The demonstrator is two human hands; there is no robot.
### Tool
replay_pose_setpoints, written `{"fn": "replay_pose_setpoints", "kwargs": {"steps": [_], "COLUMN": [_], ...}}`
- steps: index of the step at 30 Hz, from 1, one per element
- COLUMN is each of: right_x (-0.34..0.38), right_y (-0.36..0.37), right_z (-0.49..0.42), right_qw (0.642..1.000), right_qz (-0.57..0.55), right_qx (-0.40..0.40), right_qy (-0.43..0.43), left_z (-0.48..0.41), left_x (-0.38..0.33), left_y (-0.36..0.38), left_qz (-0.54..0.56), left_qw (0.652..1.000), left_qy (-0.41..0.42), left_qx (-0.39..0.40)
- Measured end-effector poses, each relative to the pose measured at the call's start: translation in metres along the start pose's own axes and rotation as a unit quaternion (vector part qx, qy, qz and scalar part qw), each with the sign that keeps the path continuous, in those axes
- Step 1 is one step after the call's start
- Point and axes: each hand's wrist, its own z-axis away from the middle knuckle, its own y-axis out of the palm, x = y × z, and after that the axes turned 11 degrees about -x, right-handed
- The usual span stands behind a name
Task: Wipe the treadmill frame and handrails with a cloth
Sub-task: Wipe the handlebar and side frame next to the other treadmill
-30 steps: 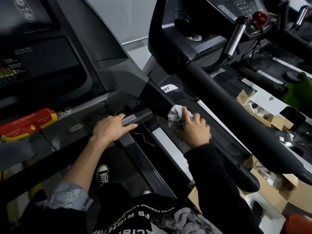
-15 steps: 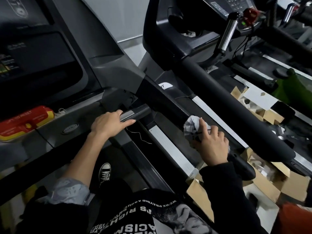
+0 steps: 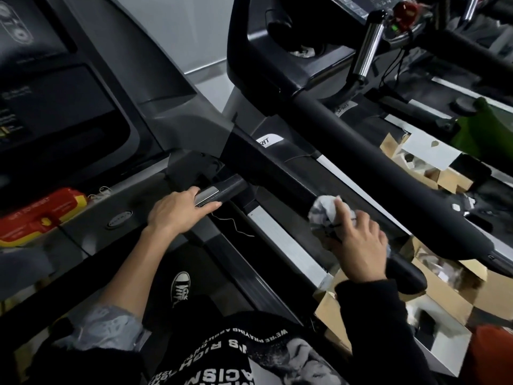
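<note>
dim gym: right fingers clutch cloth on handrail, left fingers hold grip.

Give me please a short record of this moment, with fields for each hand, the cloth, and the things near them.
left hand: holds the short grip that carries a silver plate
right hand: grips the cloth against the black handrail
cloth state: whitish-grey, crumpled, bunched under the fingers
nearby: open cardboard boxes to the right of the handrail; red safety block at far left
</note>
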Motion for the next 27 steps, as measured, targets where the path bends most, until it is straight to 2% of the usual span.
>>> {"fn": "replay_pose_setpoints", "kwargs": {"steps": [2, 5, 7, 10, 13, 15, 19, 21, 24, 27], "right_x": [-0.005, 0.015, 0.033, 0.041, 0.021, -0.001, -0.04, -0.057, -0.07, -0.068], "right_y": [-0.002, -0.001, 0.005, 0.002, -0.006, -0.015, -0.029, -0.035, -0.031, -0.024], "right_z": [0.004, -0.007, -0.017, -0.027, -0.023, -0.015, 0.014, 0.027, 0.042, 0.042], "right_qw": [0.999, 0.995, 0.994, 0.995, 0.996, 0.995, 0.99, 0.988, 0.994, 0.997], "right_qz": [0.015, 0.077, 0.076, 0.081, 0.023, 0.024, 0.064, 0.032, -0.023, -0.024], "right_qx": [0.034, 0.016, 0.037, 0.024, 0.089, 0.095, 0.124, 0.133, 0.088, 0.046], "right_qy": [0.027, 0.057, 0.073, 0.045, 0.01, 0.008, 0.033, 0.07, 0.06, 0.05], "left_z": [0.0, -0.001, -0.001, 0.0, -0.001, -0.001, -0.001, -0.001, -0.003, -0.003], "left_x": [0.0, 0.0, 0.0, 0.0, 0.001, 0.002, 0.002, 0.003, 0.004, 0.003], "left_y": [0.0, 0.001, 0.001, 0.001, 0.001, 0.001, 0.002, 0.004, 0.004, 0.004], "left_qz": [-0.004, -0.002, -0.002, -0.004, -0.005, -0.003, -0.006, -0.013, -0.01, -0.017], "left_qw": [1.0, 1.0, 1.0, 1.0, 1.0, 1.0, 1.0, 1.0, 1.0, 1.0], "left_qy": [-0.001, -0.002, -0.003, -0.001, 0.001, 0.0, 0.003, 0.003, -0.001, -0.008], "left_qx": [-0.003, -0.001, 0.001, 0.006, 0.01, 0.006, 0.0, -0.003, -0.002, 0.001]}}
